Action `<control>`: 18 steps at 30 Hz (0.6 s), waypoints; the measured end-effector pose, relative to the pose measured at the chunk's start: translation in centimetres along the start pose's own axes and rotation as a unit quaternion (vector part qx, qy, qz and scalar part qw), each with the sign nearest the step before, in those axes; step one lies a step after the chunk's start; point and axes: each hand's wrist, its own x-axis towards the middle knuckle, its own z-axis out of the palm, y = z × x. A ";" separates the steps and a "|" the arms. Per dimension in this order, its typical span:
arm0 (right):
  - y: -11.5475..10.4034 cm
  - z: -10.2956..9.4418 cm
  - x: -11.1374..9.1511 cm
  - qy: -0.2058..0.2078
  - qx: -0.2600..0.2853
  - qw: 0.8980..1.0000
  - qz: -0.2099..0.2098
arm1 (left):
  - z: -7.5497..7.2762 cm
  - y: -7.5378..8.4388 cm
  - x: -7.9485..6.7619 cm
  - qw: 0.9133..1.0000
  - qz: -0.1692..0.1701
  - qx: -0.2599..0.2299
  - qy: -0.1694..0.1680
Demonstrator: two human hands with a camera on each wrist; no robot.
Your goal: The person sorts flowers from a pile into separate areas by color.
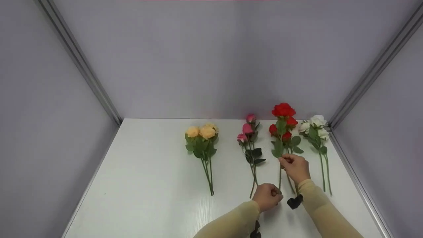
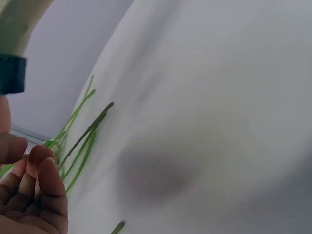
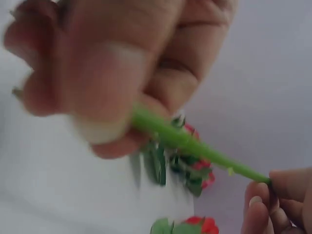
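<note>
A long-stemmed red rose is held by both hands at the right of the table, its bloom toward the back. My right hand pinches its stem just below the leaves. Lower down, my left hand pinches near the stem's bottom end; the right wrist view shows that green stem running between the right fingers and the left hand. More red roses lie beneath the held one. In the left wrist view, curled left-hand fingers hide the stem end.
Pink roses lie just left of the red ones, their stems reaching near my left hand. White roses lie to the right by the side wall. Peach-yellow roses lie farther left on the white table. Grey panels enclose the table.
</note>
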 end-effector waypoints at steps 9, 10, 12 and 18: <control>3.1 -0.1 1.7 -0.004 -0.059 0.998 0.015 | 3.1 0.9 1.9 0.999 -0.040 0.021 0.015; 3.4 0.0 1.8 -0.005 -0.064 0.998 0.015 | 3.3 0.8 2.1 0.998 -0.040 0.038 0.016; 4.0 0.2 1.8 -0.007 -0.067 0.997 0.021 | 3.6 0.5 2.5 0.996 -0.032 0.083 0.017; 5.4 0.1 1.8 -0.023 -0.075 0.996 0.047 | 4.4 -0.6 2.9 0.979 -0.016 0.202 0.007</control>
